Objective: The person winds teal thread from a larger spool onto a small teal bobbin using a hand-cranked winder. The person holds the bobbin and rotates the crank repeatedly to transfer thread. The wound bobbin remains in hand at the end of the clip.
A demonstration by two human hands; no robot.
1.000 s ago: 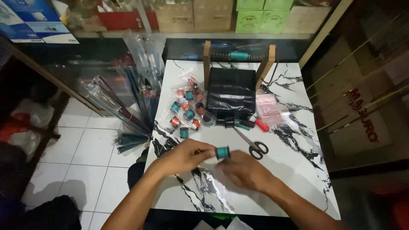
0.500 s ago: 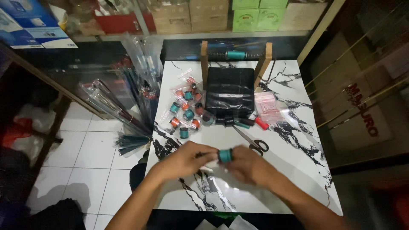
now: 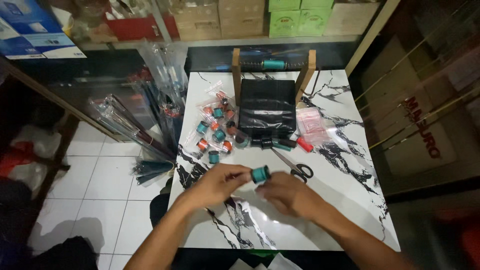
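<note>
Head view: the left hand (image 3: 216, 184) and right hand (image 3: 287, 194) are meeting over the marble worktop (image 3: 350, 200), fingers of both pinching a teal spool (image 3: 260, 174) between them; scissors (image 3: 296, 168) are lying just beyond the right fingers, bagged spools (image 3: 214, 131) farther beyond the left

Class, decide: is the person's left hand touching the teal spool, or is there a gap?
Touching. The head view shows the left hand with its fingertips closed on the teal spool, with no gap between them.
</note>
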